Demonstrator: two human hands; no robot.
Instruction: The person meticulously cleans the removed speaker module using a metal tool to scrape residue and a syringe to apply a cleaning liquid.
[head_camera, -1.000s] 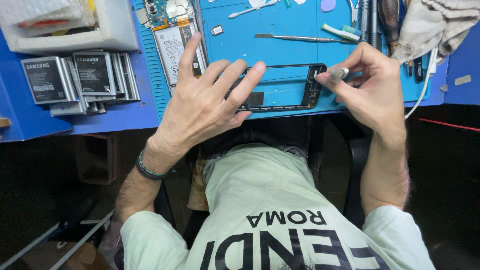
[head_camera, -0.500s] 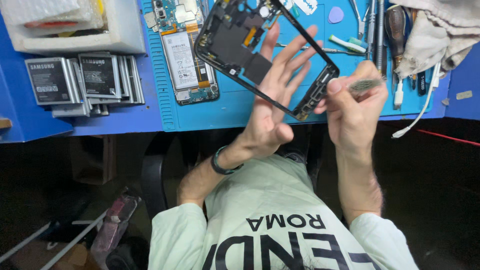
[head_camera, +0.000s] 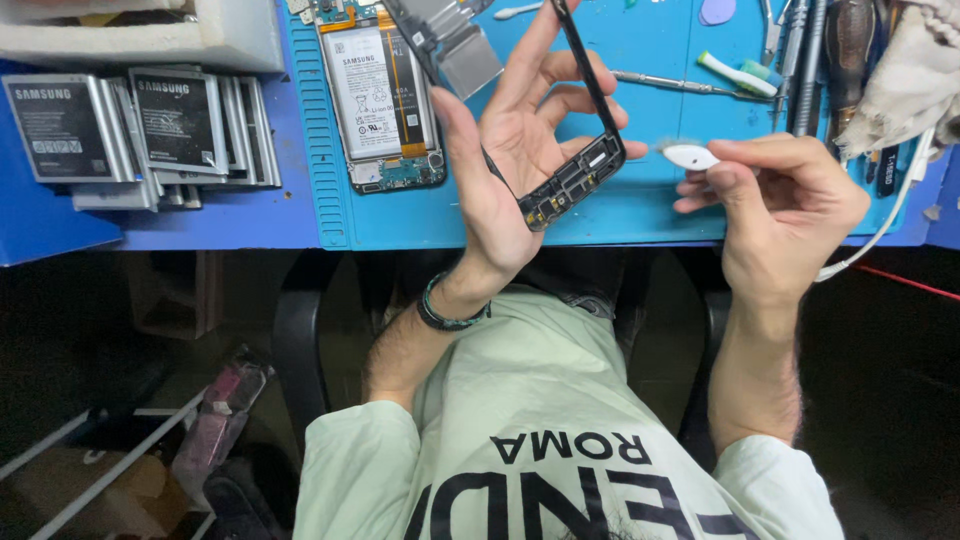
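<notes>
My left hand (head_camera: 520, 150) holds a black phone frame (head_camera: 575, 175) upright above the blue work mat (head_camera: 640, 210), the frame's lower end with small parts facing me. To its right, my right hand (head_camera: 780, 205) pinches a small white tool (head_camera: 688, 156) whose tip is close to the frame's lower corner. An opened phone with its battery showing (head_camera: 380, 95) lies on the mat behind my left hand.
Several phone batteries (head_camera: 140, 125) stand in a row at the left, below a white tray (head_camera: 150, 35). Tweezers and screwdrivers (head_camera: 800, 60) lie at the back right beside a crumpled cloth (head_camera: 910, 80) and a white cable (head_camera: 880, 235).
My left hand lifted the phone frame off the mat and turned it upright. My right hand drew back slightly to the right with the small tool.
</notes>
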